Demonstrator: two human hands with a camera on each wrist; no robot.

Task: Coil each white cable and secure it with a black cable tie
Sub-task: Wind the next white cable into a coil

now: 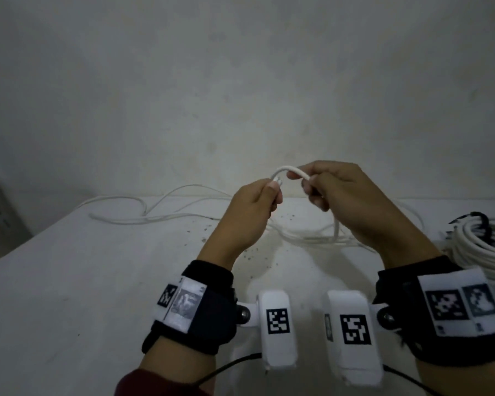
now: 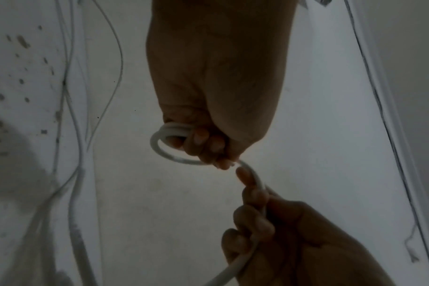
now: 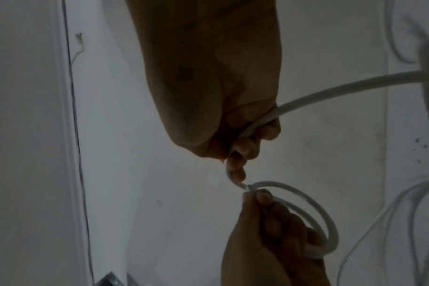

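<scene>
I am holding both hands up over the white table (image 1: 69,281), close together at about twelve o'clock from my chest. My left hand (image 1: 253,208) is curling its fingers (image 2: 203,143) round a small loop of the white cable (image 1: 290,170), pinching the loop shut near the cable's end. My right hand (image 1: 346,195), at three o'clock from the left, is gripping the same cable in a closed fist, with its fingertips (image 3: 240,170) almost touching my left ones. From my right fist the cable is dropping to the tabletop, where the loose rest of it (image 1: 160,212) is sprawling toward ten o'clock along the wall. At three o'clock, by the table's right edge, a finished white coil (image 1: 486,247) is lying with a black cable tie (image 1: 480,221) around its far side.
</scene>
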